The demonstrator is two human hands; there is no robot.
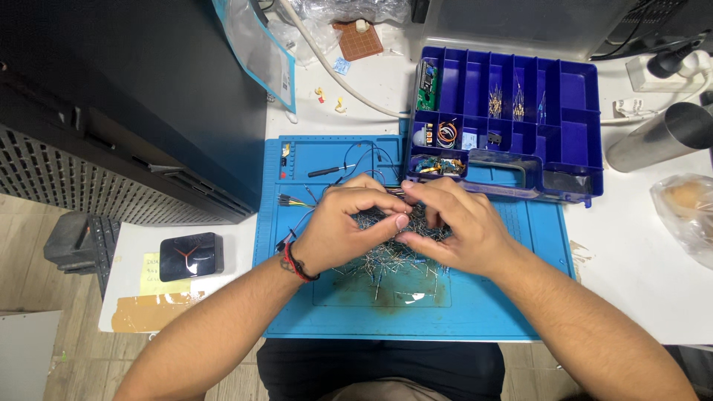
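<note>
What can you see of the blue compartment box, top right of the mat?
The blue compartment box is dark blue plastic, lying open and flat, split into many small bins. It sits on the white table with its lower edge overlapping the blue work mat. Some bins hold resistors, a coil of coloured wire and a green circuit board; the right ones look empty. Neither hand touches it.

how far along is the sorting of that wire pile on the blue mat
Early, by the look of it. Done: a few jumper wires lie apart on the blue mat, and some compartments of the blue organizer box hold parts. In hand: the left hand and right hand both pick at the tangled wire pile. Left: most of the pile remains bunched under the hands, and many compartments are empty.
</note>
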